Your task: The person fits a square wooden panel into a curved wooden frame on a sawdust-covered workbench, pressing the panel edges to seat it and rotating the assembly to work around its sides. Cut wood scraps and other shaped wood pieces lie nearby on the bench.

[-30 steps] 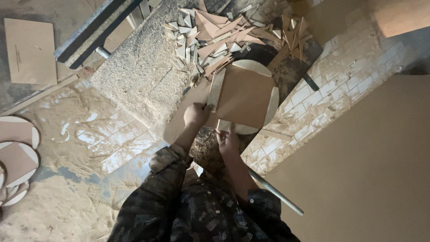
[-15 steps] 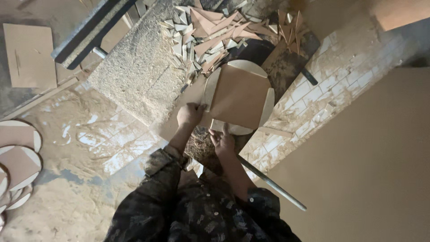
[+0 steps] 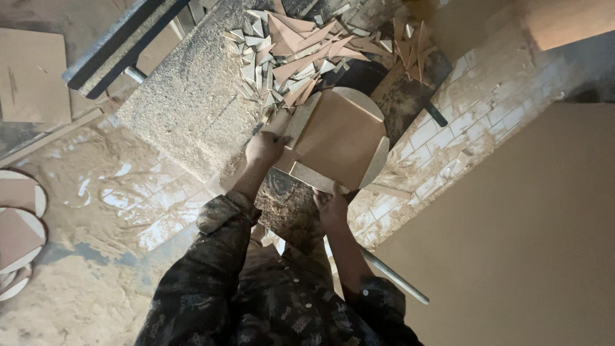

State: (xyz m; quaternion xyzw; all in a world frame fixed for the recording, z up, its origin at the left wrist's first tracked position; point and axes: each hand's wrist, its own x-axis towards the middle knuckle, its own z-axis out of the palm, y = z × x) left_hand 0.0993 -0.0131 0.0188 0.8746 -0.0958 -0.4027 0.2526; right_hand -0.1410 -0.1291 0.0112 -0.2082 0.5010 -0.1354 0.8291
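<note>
**Board piece held at two edges over a dusty bench**

Board piece point(image 3: 336, 144): thin, flat, tan, with straight sides and rounded offcut slivers along its edges. It lies on the sawdust-covered bench point(image 3: 186, 109), just below a heap of triangular offcuts point(image 3: 301, 48). Looks stiff and light; likely brittle at the corners and slick with dust. Best held by its straight edges, not the loose curved slivers.

Far left: round discs point(image 3: 19, 224) stacked on the floor, and a square panel point(image 3: 32, 77) lying flat. A dark metal bar point(image 3: 122, 41) crosses the bench top.

Left hand point(image 3: 264, 148) is closed on the board's left edge, fingers curled over it. Right hand point(image 3: 332, 206) grips the lower edge, thumb on top.

Below right, a metal pipe point(image 3: 391, 277) slants out. White brick wall point(image 3: 474, 122) runs diagonally, caked in dust. A large plain sheet point(image 3: 525, 237) fills the right side. Floor point(image 3: 109, 198) is wet-looking and dusty.
</note>
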